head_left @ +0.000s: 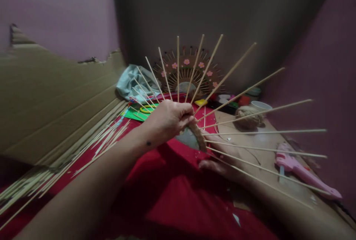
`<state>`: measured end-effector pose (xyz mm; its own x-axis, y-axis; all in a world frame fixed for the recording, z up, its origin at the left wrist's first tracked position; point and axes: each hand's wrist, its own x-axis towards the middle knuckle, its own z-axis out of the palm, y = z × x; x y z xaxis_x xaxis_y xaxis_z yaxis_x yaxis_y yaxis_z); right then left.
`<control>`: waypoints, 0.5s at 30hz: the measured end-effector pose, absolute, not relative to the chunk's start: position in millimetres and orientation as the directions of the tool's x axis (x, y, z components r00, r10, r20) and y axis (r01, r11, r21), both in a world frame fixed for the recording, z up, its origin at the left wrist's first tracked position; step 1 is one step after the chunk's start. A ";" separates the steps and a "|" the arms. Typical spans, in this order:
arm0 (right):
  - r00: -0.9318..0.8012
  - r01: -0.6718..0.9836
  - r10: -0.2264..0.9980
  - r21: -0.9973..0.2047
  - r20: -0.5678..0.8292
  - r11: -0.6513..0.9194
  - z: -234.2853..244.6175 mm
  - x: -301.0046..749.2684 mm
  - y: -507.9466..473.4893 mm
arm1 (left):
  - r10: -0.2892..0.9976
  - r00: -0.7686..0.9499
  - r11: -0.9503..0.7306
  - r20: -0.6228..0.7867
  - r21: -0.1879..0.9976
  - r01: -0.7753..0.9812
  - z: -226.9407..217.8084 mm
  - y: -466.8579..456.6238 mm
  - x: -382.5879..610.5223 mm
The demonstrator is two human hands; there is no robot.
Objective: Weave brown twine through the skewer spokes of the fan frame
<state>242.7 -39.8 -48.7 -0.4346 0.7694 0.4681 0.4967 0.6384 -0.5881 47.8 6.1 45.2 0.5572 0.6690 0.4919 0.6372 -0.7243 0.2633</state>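
My left hand [169, 119] is closed around the rim of a small round disc [191, 138] edged with twine. Several long thin wooden sticks [250, 88] fan out from the disc, upward and to the right. My right hand [214, 165] lies low on the red cloth [172, 188] beneath the lower sticks. It is in shadow and its fingers are hard to make out.
A bundle of loose sticks [55, 169] lies at the left beside a cardboard sheet [55, 99]. A pink glue gun [303, 173] lies at the right, with a ball of twine [249, 117] and a white cup [261, 105] behind it. A finished flower-decorated fan [186, 69], yellow scissors [147, 109] and green paper sit at the back.
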 end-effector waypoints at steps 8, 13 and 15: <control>-0.003 0.064 0.989 -0.987 0.151 0.150 -31.3 239.2 -48.9 | 0.654 0.404 -0.744 0.640 0.445 0.499 40.0 4.1 61.8; -0.012 -0.019 0.995 -0.995 0.103 0.103 -36.4 251.5 -45.7 | 0.616 0.468 -0.787 0.633 0.470 0.400 40.1 -1.8 66.7; -0.024 -0.011 0.995 -0.995 0.097 0.097 -34.9 254.6 -46.4 | 0.598 0.546 -0.800 0.586 0.403 0.443 44.6 -5.0 71.2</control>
<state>254.6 -46.4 -34.9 -0.0241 0.9950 0.0970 -0.0107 0.0968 -0.9952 71.2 -5.0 44.6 0.5465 0.5981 0.5862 0.4434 -0.8005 0.4033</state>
